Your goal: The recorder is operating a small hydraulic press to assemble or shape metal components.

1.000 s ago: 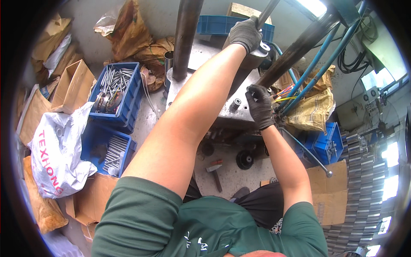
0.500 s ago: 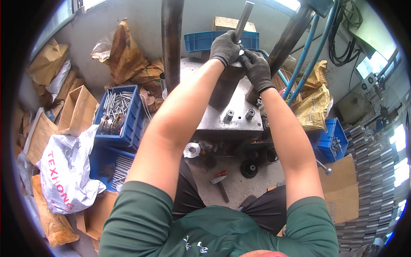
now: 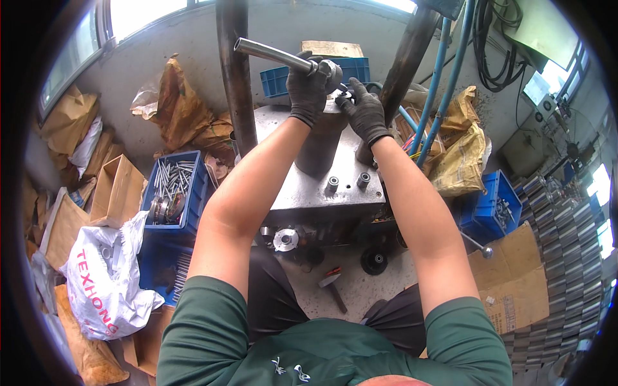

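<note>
My left hand (image 3: pixel 306 93), in a dark glove, is wrapped round a metal shaft (image 3: pixel 267 51) with a thick round collar at its right end. The shaft lies tilted, its free end pointing up and left. My gloved right hand (image 3: pixel 365 113) is bent with its fingertips at a small shiny ring-like part (image 3: pixel 347 96); whether it grips this part I cannot tell. That part is at the top of a dark upright cylinder (image 3: pixel 320 147). The cylinder stands on a worn metal block (image 3: pixel 290 193), where two small bearing-like pieces (image 3: pixel 332 184) sit near the front edge.
Steel columns (image 3: pixel 235 83) and blue hoses (image 3: pixel 440 83) rise around the block. Blue crates (image 3: pixel 183 222) with metal rods stand at the left, another crate (image 3: pixel 479 212) at the right. A hammer (image 3: pixel 335 293) lies on the floor beside a black round part (image 3: pixel 373 260).
The shaft has swung from near upright to leaning left, and its collar now shows. My left hand has turned and moved away from my right hand, which stays by the cylinder's top.
</note>
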